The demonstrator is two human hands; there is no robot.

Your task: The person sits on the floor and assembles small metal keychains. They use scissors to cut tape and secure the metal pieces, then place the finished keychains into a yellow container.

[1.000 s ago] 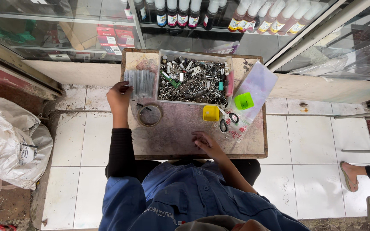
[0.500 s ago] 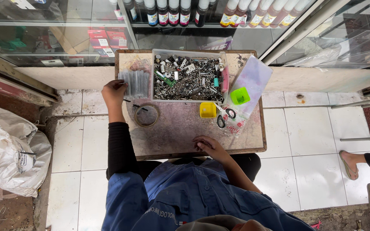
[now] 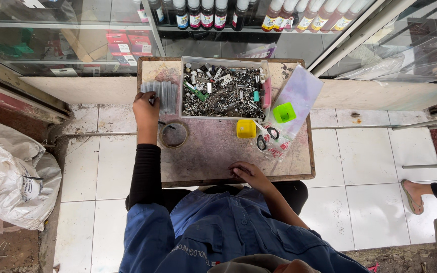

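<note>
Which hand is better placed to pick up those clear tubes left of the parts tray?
Left. The left hand already touches the clear tubes; the right hand rests at the table's near edge.

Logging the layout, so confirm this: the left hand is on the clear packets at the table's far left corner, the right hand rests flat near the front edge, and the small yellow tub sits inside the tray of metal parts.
One detail is wrong. In the head view the small yellow tub stands on the table, just outside the tray of metal parts, at its front edge. The left hand at the clear packets and the right hand are as stated.
</note>
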